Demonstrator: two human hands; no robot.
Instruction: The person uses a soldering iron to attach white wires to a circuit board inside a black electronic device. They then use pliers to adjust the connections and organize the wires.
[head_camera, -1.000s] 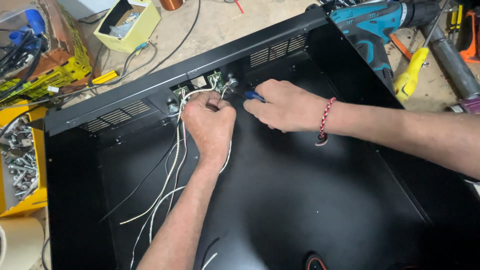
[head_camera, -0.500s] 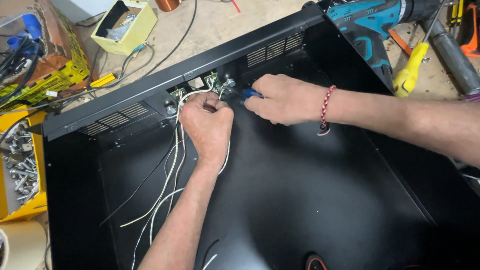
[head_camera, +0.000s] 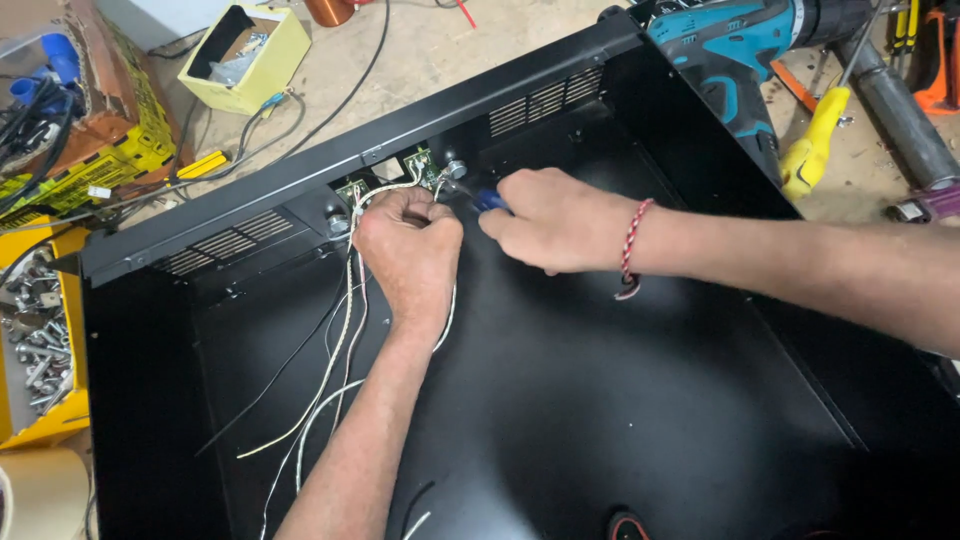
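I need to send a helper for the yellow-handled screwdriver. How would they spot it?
Find the big black metal case, then the teal cordless drill at its top right corner. The yellow-handled screwdriver lies just right of the drill on the bench, the only bright yellow handle there.

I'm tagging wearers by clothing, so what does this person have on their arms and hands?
Both forearms are bare, with no sleeves in view, and neither the left hand nor the right hand wears a glove. The only thing worn is a red and white twisted cord bracelet around the right wrist, with a loose end hanging below.
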